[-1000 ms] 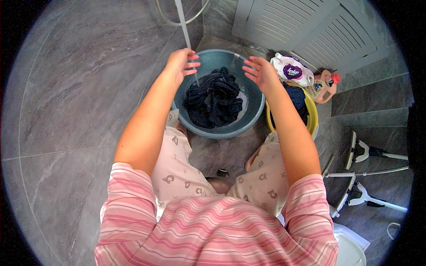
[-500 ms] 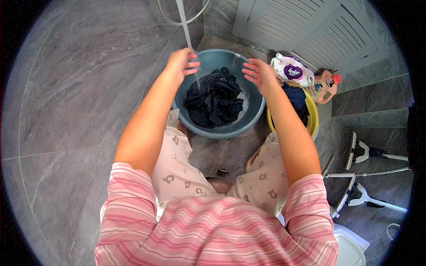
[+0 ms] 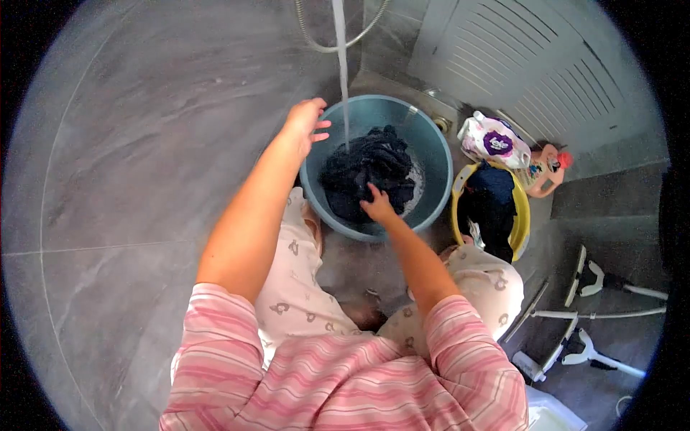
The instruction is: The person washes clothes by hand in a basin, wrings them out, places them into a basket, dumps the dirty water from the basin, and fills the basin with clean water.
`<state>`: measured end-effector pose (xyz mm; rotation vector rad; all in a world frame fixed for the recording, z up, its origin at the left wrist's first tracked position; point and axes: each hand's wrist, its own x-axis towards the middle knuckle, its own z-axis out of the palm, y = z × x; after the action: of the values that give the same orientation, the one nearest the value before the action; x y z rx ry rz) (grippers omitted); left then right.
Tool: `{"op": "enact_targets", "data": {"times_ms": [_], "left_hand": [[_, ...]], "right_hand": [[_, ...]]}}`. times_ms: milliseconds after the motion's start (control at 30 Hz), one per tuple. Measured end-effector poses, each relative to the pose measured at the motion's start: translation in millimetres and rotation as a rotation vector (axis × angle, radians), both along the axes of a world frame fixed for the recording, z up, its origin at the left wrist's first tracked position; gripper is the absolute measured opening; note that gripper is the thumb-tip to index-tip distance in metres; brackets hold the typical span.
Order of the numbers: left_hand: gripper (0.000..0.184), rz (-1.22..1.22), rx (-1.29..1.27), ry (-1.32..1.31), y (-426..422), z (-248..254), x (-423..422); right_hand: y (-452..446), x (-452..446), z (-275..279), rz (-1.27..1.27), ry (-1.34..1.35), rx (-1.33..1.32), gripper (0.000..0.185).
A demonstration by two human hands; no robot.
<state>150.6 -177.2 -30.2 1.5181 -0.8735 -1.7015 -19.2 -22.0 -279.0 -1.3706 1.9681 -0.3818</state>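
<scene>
Dark wet cloth [image 3: 366,169] lies in a round blue-grey basin [image 3: 435,205] on the floor. A stream of water [image 3: 343,79] falls from above onto it. At the basin's upper left rim is my left hand [image 3: 307,128], fingers apart and holding nothing. My right hand [image 3: 377,205] reaches over the near side of the basin and touches the cloth, its fingers partly spread; I see nothing gripped in it.
Right of the basin stands a yellow tub [image 3: 522,223] with dark clothes [image 3: 492,201]. Behind it are a white and purple package [image 3: 496,141] and a pink bottle with a red cap [image 3: 544,171]. White-handled cleaning tools [image 3: 589,348] lie at the right. A metal hose [image 3: 316,44] hangs at the top.
My right hand has moved from the basin's right rim down to the cloth. My left hand stays by the left rim. The whole view has shifted, so the basin appears further right and lower.
</scene>
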Motion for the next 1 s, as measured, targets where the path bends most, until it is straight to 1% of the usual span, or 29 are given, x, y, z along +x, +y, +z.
{"op": "enact_targets", "data": {"times_ms": [33,67,133,167,200,233,267,300,333,367,400,433,467,533,600,667,700,733,800,833,867,900,933,1000], "left_hand": [[0.037,0.000,-0.003,0.009,0.9,-0.3,-0.4],[0.038,-0.003,-0.006,0.017,0.3,-2.1,-1.3],[0.039,-0.005,-0.003,0.023,0.4,-2.5,-1.7],[0.040,-0.015,-0.007,0.039,1.2,2.2,-1.3],[0.040,-0.028,-0.012,0.062,2.3,4.7,-1.4],[0.039,-0.026,-0.015,0.050,3.0,7.8,-1.2],[0.039,-0.024,-0.018,0.057,3.2,10.1,-0.2],[0.033,-0.056,-0.050,-0.006,3.8,13.7,-0.1],[0.027,-0.090,-0.080,-0.069,4.9,16.1,-0.1],[0.027,-0.094,-0.081,-0.062,5.6,17.5,-0.5],[0.022,-0.153,-0.086,-0.047,5.9,19.5,-0.9],[0.018,-0.213,-0.094,-0.030,6.5,22.2,-3.0],[0.018,-0.221,-0.101,-0.020,7.3,24.7,-6.3],[0.013,-0.319,-0.137,-0.015,9.5,24.0,-13.1],[0.014,-0.350,-0.138,-0.011,10.8,24.1,-18.2],[0.016,-0.381,-0.161,-0.088,14.1,27.7,-25.2],[0.017,-0.407,-0.167,-0.086,14.7,28.3,-27.2],[0.017,-0.413,-0.175,-0.081,15.8,27.5,-29.6],[0.019,-0.448,-0.207,-0.103,17.2,26.1,-34.5],[0.019,-0.452,-0.209,-0.102,17.4,24.8,-36.4],[0.020,-0.510,-0.238,-0.138,18.3,23.3,-39.9],[0.021,-0.568,-0.268,-0.173,19.7,21.2,-42.9],[0.021,-0.576,-0.265,-0.173,20.6,19.9,-45.0],[0.023,-0.648,-0.241,-0.240,21.2,18.3,-46.3]], "right_hand": [[3.2,5.8,-2.2,0.081,0.048,0.071,0.072],[2.8,9.2,3.5,0.088,0.043,0.069,0.072],[1.6,11.5,17.2,0.267,0.113,0.230,0.067],[2.4,15.0,26.8,0.266,0.227,0.139,0.052],[-3.3,12.1,11.6,0.270,0.227,0.138,0.052],[-12.2,4.1,-18.4,0.277,0.304,0.199,0.045],[-17.5,-4.6,-35.6,0.282,0.386,0.259,0.038],[-13.7,-10.7,-33.3,0.233,0.432,0.094,0.025],[-14.6,-20.6,-21.3,0.232,0.438,0.094,0.025],[-17.6,-34.0,0.2,0.245,0.387,0.053,0.023],[-21.1,-44.1,27.2,0.255,0.339,0.011,0.021],[-24.4,-51.2,54.5,0.174,0.322,-0.010,0.021],[-28.3,-57.6,78.9,0.092,0.304,-0.034,0.020],[-34.7,-73.9,109.5,0.092,0.327,-0.089,0.020],[-38.9,-82.5,140.0,0.060,0.107,-0.077,0.018],[-42.9,-86.5,170.8,-0.004,-0.031,-0.094,0.017],[-43.8,-91.8,182.0,-0.055,-0.075,-0.136,0.017],[-41.2,-91.9,207.3,-0.107,-0.120,-0.177,0.017],[-37.2,-97.2,238.0,-0.206,-0.288,-0.301,0.012],[-28.1,-89.1,274.7,-0.259,-0.365,-0.348,0.010],[-22.6,-93.9,291.0,-0.287,-0.447,-0.409,0.009],[-16.7,-92.0,309.6,-0.301,-0.440,-0.488,0.010],[-11.0,-89.6,325.3,-0.318,-0.434,-0.565,0.011],[-7.3,-92.6,339.3,-0.361,-0.497,-0.636,0.010]]}}
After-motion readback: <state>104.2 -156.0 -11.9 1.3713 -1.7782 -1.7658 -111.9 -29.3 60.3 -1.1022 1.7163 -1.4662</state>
